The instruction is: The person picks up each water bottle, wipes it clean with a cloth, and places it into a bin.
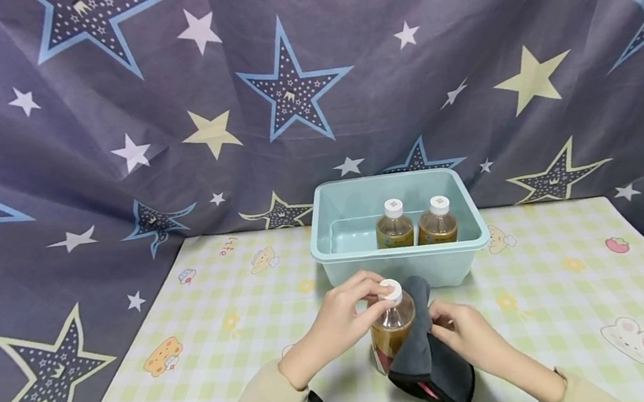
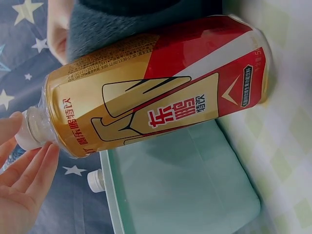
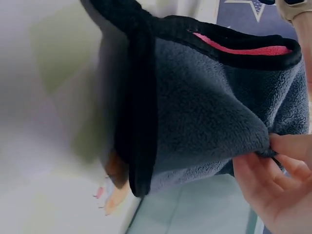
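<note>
A drink bottle (image 1: 390, 341) with a white cap and a gold and red label stands upright on the table. My left hand (image 1: 343, 309) holds it by the cap, fingers and thumb on either side, as the left wrist view shows. Against the bottle's right side leans a dark grey fleecy cloth (image 1: 449, 365) with black edging and a bit of pink inside. My right hand (image 1: 469, 333) pinches a fold of this cloth between thumb and fingers. In the right wrist view the cloth (image 3: 204, 102) hides most of the bottle.
Behind the hands stands a light blue plastic bin (image 1: 336, 257). Two similar capped bottles, one on the left (image 1: 395, 228) and one on the right (image 1: 438, 224), stand in its right half. A checked cloth (image 1: 244, 349) covers the table; a star-patterned curtain (image 1: 159, 100) hangs behind.
</note>
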{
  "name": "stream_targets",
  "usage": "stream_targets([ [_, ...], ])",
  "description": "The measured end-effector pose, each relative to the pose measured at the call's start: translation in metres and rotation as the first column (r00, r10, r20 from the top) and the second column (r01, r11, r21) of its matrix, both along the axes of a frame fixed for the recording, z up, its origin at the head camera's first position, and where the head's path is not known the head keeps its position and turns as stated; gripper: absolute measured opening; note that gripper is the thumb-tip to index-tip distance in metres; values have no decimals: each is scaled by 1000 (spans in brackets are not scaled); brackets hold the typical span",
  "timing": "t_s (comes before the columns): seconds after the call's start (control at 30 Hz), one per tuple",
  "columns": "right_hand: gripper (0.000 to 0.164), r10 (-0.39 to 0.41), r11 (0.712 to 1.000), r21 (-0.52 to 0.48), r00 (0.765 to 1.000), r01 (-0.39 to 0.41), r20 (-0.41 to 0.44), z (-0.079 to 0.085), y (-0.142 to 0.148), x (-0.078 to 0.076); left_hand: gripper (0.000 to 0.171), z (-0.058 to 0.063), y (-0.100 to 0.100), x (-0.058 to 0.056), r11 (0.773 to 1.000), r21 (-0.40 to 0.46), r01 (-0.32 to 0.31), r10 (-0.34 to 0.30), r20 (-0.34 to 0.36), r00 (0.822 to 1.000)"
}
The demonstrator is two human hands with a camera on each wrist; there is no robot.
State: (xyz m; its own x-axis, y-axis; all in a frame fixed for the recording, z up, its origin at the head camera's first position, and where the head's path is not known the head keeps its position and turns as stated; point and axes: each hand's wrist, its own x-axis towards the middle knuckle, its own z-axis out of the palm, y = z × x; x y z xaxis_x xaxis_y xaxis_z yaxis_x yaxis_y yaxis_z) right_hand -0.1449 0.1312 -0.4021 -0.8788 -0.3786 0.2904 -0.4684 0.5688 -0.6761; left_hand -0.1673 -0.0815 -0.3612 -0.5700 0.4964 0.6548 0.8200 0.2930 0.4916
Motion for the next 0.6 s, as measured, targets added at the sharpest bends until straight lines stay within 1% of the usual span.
stream_targets([
  [0.17, 18, 26, 999, 41, 999, -27, 22, -11, 0, -4, 7, -1, 0, -1, 1000, -1, -3, 3, 3, 1000],
  [0.23, 19, 38, 998, 52, 999, -40, 30, -16, 0, -5, 7, -1, 0, 0, 1000, -4, -5, 5, 16, 1000],
  [0.37, 21, 56, 995, 85, 998, -58, 26, -24, -2, -5, 7, 1, 0, 1, 1000, -14, -10, 11, 28, 1000],
  [0.5, 22, 55, 991, 120, 998, -57, 20, -29, -3, -3, 6, 1, 0, 2, 1000, -20, -16, 16, 30, 999],
  [0.6, 22, 49, 991, 126, 999, -52, 22, -30, -3, -3, 7, 1, 0, 1, 1000, -25, -12, 13, 26, 1000],
])
